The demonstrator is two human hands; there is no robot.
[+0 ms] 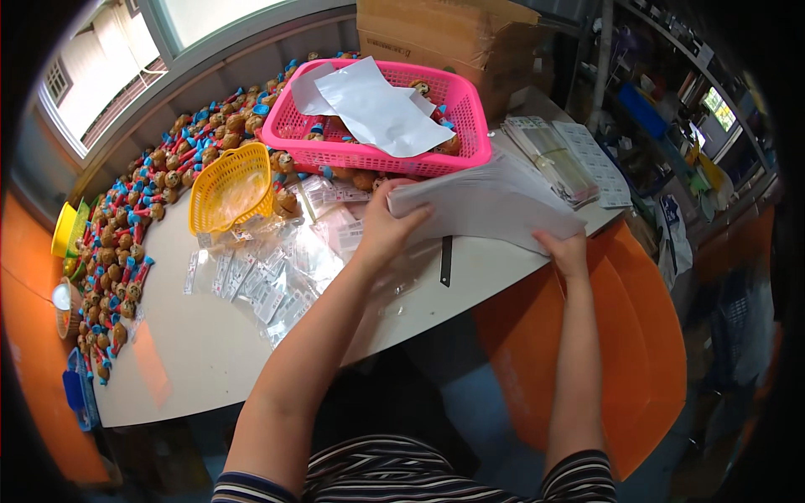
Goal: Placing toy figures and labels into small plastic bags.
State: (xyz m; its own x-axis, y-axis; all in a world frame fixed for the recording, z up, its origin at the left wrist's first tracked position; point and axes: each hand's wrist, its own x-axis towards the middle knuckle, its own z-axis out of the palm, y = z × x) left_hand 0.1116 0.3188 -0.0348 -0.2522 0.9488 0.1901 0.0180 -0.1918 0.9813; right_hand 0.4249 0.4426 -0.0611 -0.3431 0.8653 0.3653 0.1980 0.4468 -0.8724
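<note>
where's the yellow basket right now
Head view: the yellow basket lies tipped on the table's left side, beside the pink basket, above the clear bags.

Single head view, worn on the person's head, looked steeply down and forward over the white tabletop (193, 352) from close range. Forearms entered from the lower edge; striped shirt showed at the bottom. Fisheye bent the window (109, 75) at upper left and shelves (671, 101) at upper right toward the rim.
</note>
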